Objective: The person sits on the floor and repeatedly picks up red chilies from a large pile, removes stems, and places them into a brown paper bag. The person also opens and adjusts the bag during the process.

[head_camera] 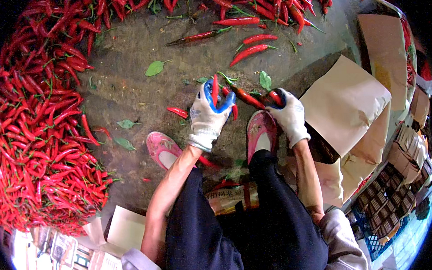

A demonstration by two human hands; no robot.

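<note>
My left hand (208,111), in a white knit glove with a blue coated palm, is curled around red chili peppers (215,89); one points upward past the fingers. To its right, my right hand (288,114), in a white glove with a dark palm, has its fingers around a glossy red chili (275,97). A darker red chili (246,97) with a green stem lies between the hands, its lower tip close to my right thumb. Another red chili (178,112) rests on the floor left of my left hand.
A large heap of red chilies (35,146) covers the left side and continues along the top. Several loose chilies (253,53) and green leaves (156,68) lie on the concrete floor (132,95). Paper-lined containers (346,104) stand at right. Pink shoes (162,149) flank a printed carton (234,198).
</note>
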